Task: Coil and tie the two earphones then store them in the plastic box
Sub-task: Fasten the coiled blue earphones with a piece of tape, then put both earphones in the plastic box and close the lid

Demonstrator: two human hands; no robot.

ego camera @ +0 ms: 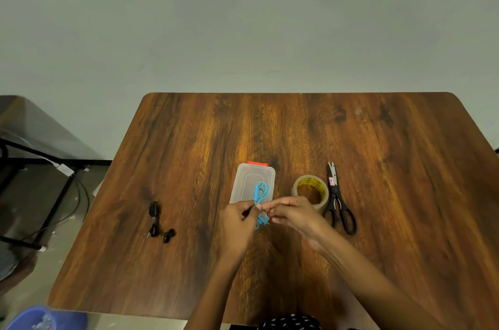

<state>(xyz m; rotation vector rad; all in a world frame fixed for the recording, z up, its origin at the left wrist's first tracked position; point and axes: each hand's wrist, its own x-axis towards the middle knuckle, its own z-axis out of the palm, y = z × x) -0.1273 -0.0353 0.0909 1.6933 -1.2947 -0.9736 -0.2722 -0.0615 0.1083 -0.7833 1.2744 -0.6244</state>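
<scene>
I see the blue earphones (260, 196) coiled, pinched between my left hand (237, 219) and right hand (293, 212), fingers curled on the cord. Just beyond them sits the closed plastic box (252, 181). Far left, black earphones (159, 223) lie bundled. Storing both remains.

Both hands are meeting over the wooden table (189, 140): the left hand (237, 221) and right hand (294, 215) are pinching a coiled blue earphone (260, 194) — possibly at a tie, though blurred — above the clear plastic box (243, 181). A black earphone (158, 221) is lying well left; a tape roll (310, 190) and scissors (339, 202) are sitting right.
</scene>
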